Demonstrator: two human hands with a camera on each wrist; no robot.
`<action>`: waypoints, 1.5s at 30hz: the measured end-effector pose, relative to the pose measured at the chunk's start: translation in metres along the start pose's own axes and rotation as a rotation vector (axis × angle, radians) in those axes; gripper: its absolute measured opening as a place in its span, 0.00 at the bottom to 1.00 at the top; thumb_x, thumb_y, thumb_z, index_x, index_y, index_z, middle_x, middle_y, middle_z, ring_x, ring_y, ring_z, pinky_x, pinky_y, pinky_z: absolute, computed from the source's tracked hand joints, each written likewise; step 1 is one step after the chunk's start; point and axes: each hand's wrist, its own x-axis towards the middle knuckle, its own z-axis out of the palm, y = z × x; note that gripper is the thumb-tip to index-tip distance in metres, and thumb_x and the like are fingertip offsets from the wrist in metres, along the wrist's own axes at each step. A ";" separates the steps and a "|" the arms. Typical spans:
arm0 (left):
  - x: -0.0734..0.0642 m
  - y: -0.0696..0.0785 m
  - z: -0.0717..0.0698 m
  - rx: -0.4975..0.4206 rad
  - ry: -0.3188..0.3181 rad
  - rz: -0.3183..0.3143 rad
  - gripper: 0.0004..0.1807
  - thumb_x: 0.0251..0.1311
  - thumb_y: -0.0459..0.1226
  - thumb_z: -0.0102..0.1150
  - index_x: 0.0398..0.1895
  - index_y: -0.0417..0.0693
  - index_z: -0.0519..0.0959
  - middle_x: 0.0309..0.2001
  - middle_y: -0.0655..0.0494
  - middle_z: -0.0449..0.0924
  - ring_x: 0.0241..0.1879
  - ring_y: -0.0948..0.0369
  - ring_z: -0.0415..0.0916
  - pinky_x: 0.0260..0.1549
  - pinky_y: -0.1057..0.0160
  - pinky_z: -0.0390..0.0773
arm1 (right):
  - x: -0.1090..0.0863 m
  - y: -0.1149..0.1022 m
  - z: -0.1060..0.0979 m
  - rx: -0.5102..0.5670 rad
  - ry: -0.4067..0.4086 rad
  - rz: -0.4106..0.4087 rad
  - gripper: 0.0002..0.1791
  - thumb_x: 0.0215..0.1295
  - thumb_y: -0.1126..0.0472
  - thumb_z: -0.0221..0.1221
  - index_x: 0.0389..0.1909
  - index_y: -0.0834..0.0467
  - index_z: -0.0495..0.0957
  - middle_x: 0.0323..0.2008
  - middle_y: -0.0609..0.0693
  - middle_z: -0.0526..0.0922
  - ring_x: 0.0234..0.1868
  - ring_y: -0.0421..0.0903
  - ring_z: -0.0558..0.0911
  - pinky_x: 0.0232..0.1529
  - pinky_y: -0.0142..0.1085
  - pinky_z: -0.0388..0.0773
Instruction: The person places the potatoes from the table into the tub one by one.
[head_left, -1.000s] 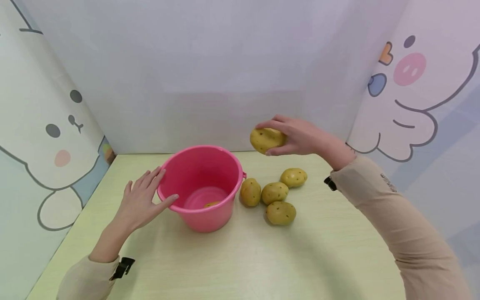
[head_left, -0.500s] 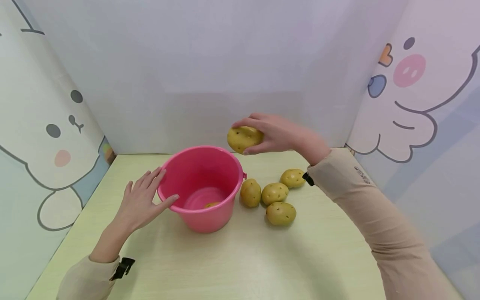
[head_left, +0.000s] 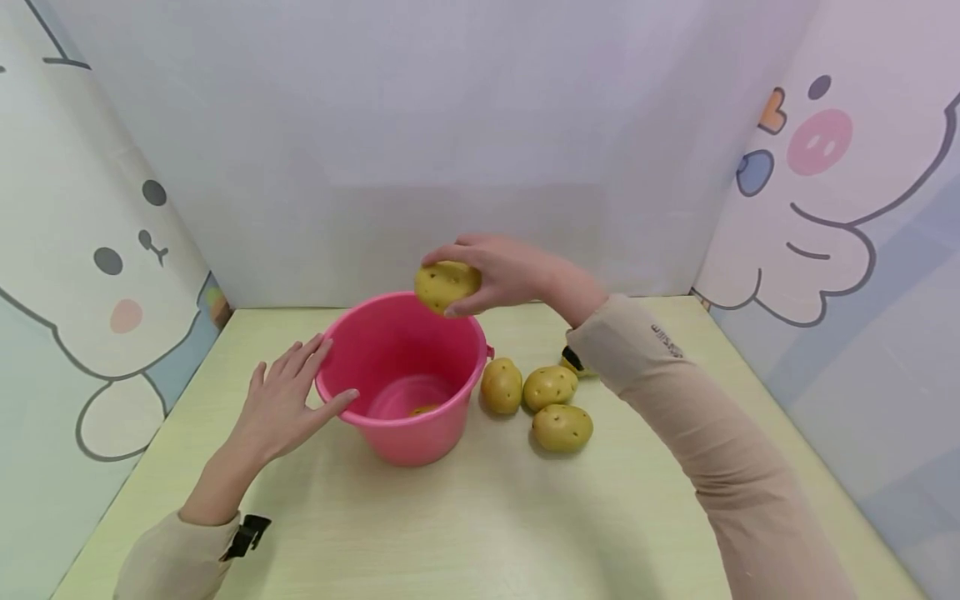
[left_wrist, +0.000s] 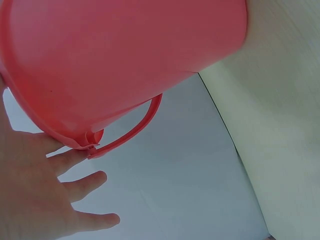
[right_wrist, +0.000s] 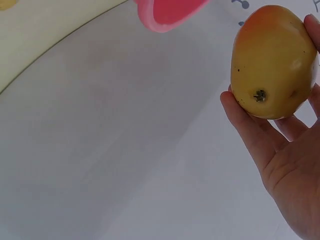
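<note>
A yellow potato (head_left: 444, 286) is gripped between the thumb and fingers of my right hand (head_left: 506, 271), above the far right rim of a pink bucket (head_left: 411, 437). The right wrist view shows that potato (right_wrist: 272, 62) close up, with a dark spot at one end. My left hand (head_left: 281, 408) rests with spread, fairly straight fingers at the bucket's left rim. In the left wrist view its fingers (left_wrist: 84, 186) lie by the rim and the bucket's handle (left_wrist: 132, 131). Inside the bucket a bit of yellow (head_left: 424, 409) shows at the bottom, mostly hidden by the near wall.
Right of the bucket, several potatoes lie on the pale wooden table (head_left: 480, 533): one potato (head_left: 501, 386) beside the bucket, another potato (head_left: 551, 388), and a nearer potato (head_left: 562, 428). The right sleeve (head_left: 660, 375) partly covers a further one. A white backdrop (head_left: 465, 125) stands behind.
My right hand has carried the potato leftward, from above the loose potatoes to over the bucket's rim. The right sleeve now covers part of the farthest potato. My left hand has stayed put.
</note>
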 end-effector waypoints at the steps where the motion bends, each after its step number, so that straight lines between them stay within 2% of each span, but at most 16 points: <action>1: 0.000 0.000 0.000 -0.001 0.000 0.000 0.44 0.51 0.59 0.49 0.65 0.42 0.53 0.63 0.42 0.51 0.60 0.41 0.46 0.48 0.31 0.44 | 0.002 -0.001 0.001 0.011 -0.008 0.008 0.32 0.50 0.46 0.61 0.57 0.44 0.65 0.40 0.43 0.68 0.40 0.40 0.67 0.35 0.32 0.70; 21: 0.000 0.002 0.000 -0.014 -0.015 -0.006 0.45 0.51 0.60 0.50 0.65 0.41 0.53 0.63 0.41 0.51 0.60 0.41 0.46 0.48 0.31 0.44 | 0.038 -0.018 0.026 0.073 -0.118 0.007 0.34 0.46 0.47 0.64 0.57 0.46 0.65 0.45 0.44 0.69 0.46 0.39 0.67 0.36 0.28 0.72; 37: -0.001 0.002 -0.001 -0.011 -0.009 -0.007 0.45 0.49 0.58 0.54 0.65 0.41 0.53 0.62 0.40 0.52 0.59 0.40 0.48 0.47 0.31 0.46 | 0.048 -0.022 0.054 0.079 -0.202 0.093 0.36 0.44 0.47 0.66 0.57 0.42 0.64 0.45 0.43 0.67 0.45 0.38 0.65 0.32 0.26 0.73; 45: -0.002 0.002 -0.001 -0.008 -0.006 -0.005 0.45 0.50 0.59 0.52 0.65 0.41 0.53 0.63 0.41 0.52 0.59 0.41 0.47 0.48 0.31 0.45 | 0.050 -0.025 0.064 0.086 -0.235 0.112 0.36 0.45 0.48 0.66 0.58 0.43 0.64 0.52 0.43 0.66 0.50 0.40 0.63 0.35 0.27 0.73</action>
